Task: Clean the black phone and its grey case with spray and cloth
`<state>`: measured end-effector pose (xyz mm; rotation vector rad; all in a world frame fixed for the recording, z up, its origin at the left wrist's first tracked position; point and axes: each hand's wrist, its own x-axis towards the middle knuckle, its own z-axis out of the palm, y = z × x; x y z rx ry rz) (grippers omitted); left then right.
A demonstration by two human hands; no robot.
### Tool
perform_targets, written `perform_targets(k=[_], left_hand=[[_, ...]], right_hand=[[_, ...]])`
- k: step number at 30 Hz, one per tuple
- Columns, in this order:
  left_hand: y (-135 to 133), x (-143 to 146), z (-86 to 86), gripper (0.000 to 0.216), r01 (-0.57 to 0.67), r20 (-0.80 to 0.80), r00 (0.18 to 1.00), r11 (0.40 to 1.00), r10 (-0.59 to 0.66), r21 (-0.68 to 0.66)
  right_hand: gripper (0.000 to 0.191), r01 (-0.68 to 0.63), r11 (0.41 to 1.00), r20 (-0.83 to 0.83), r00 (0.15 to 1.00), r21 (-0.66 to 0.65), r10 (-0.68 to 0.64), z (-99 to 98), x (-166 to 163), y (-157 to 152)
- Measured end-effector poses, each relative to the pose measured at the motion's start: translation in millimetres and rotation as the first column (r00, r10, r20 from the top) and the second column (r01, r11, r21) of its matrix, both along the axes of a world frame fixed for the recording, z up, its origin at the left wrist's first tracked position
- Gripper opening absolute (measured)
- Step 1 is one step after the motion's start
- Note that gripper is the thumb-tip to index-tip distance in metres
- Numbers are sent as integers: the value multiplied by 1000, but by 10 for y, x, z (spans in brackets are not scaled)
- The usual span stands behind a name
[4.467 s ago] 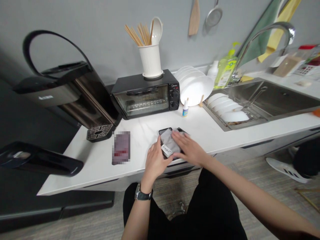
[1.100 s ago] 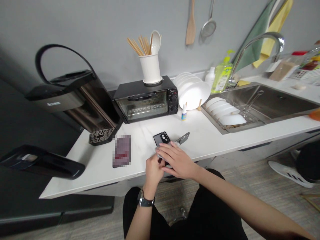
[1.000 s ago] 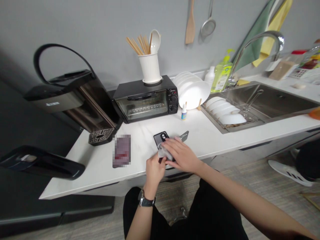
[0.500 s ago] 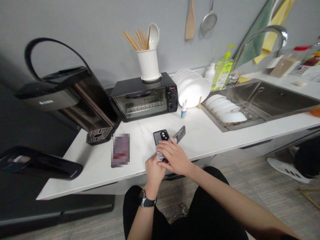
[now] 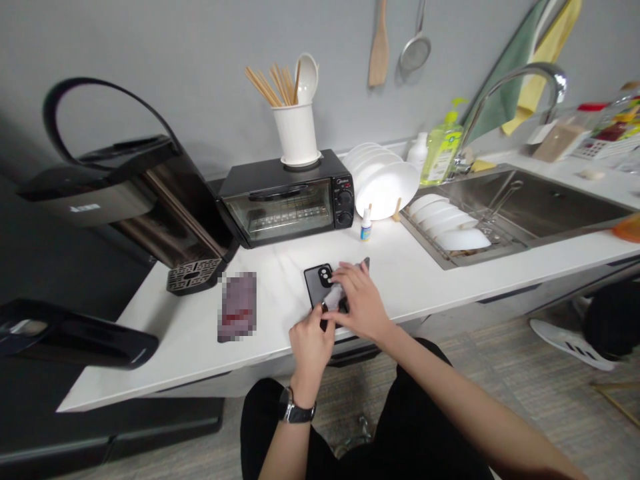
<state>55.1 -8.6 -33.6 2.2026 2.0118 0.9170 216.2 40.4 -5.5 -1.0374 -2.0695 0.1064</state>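
My left hand (image 5: 311, 340), with a dark watch (image 5: 297, 408) on its wrist, is closed at the counter's front edge. It pinches a small dark item (image 5: 325, 309) that I cannot make out. Over a pale grey cloth (image 5: 334, 295) curls my right hand (image 5: 364, 301), fingers bent and thumb close to the left thumb. Just behind the hands lies a dark phone case or phone (image 5: 316, 283), its camera area (image 5: 325, 275) facing up. A grey flat object (image 5: 367, 262) shows only its tip past my right fingers.
A small spray bottle (image 5: 367, 225) stands before the white plates (image 5: 387, 190). Behind are a black toaster oven (image 5: 290, 213) and a water dispenser (image 5: 150, 200). A blurred-out purple item (image 5: 237, 307) lies left; the sink (image 5: 540, 207) is right. Another person's shoe (image 5: 570, 343) shows on the floor.
My right hand has lifted and arched its fingers, shifting slightly right. More of the cloth and the dark phone case or phone shows. The camera view has tilted slightly.
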Motion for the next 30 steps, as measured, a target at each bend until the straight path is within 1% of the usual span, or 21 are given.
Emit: perform_targets(k=[3,4,5,6,7,9,11,13,15,17,19,20,22,24,25,27,28,30], left_hand=[[-7,-37,-47,24,52,-36,998,998,-54,-41],[-10,-42,-54,26,56,-44,997,997,-58,-44],[-13,-41,-54,25,41,-47,998,999,-42,-34],[-15,-34,-47,22,19,-45,999,1000,-19,-17],[-17,-21,-33,21,-4,-37,999,1000,4,0],[-17,15,7,22,-33,-16,999,999,33,16],[-17,50,48,26,-37,2,999,999,37,15],[-15,69,67,28,-36,13,999,999,36,24],[-12,66,50,27,-38,19,999,999,38,37],[-5,41,-6,25,-48,10,999,998,47,39],[2,4,-81,26,-41,-22,999,999,41,9],[5,-14,-117,27,-27,-39,999,1000,27,-13],[5,-37,-168,27,3,-63,998,999,-6,-50],[-4,-36,-173,24,-3,-71,998,998,-1,-56],[-12,-26,-158,23,-24,-71,997,999,21,-47],[-29,6,-105,22,-62,-57,997,998,60,-19],[-36,24,-73,23,-74,-44,996,997,74,-1],[-45,57,-18,27,-77,-22,997,997,78,30]], right_hand=[[67,-225,974,74,972,30,223,-9,-188,-181],[65,-265,963,103,960,38,261,-12,-189,-190],[64,-275,961,121,956,43,268,-15,-155,-168],[62,-252,967,125,962,45,244,-19,-90,-116],[60,-198,979,117,974,43,192,-21,-3,-41],[54,-38,999,73,997,29,36,-22,194,141],[47,118,993,36,992,4,-118,-13,343,292],[43,222,975,13,975,-10,-222,5,372,346],[42,236,972,-8,972,-9,-237,26,268,280],[46,145,989,-13,989,-2,-145,42,77,123],[52,-28,1000,30,999,12,28,43,-118,-59],[54,-122,992,68,990,29,120,38,-191,-135],[51,-280,957,155,951,76,266,15,-261,-219],[45,-360,925,236,916,119,325,-11,-218,-188],[44,-359,924,260,911,128,318,-21,-161,-132],[46,-295,948,263,930,121,256,-25,-1,39],[48,-230,967,241,950,109,199,-19,89,138],[49,-60,996,175,983,69,47,7,253,318]])
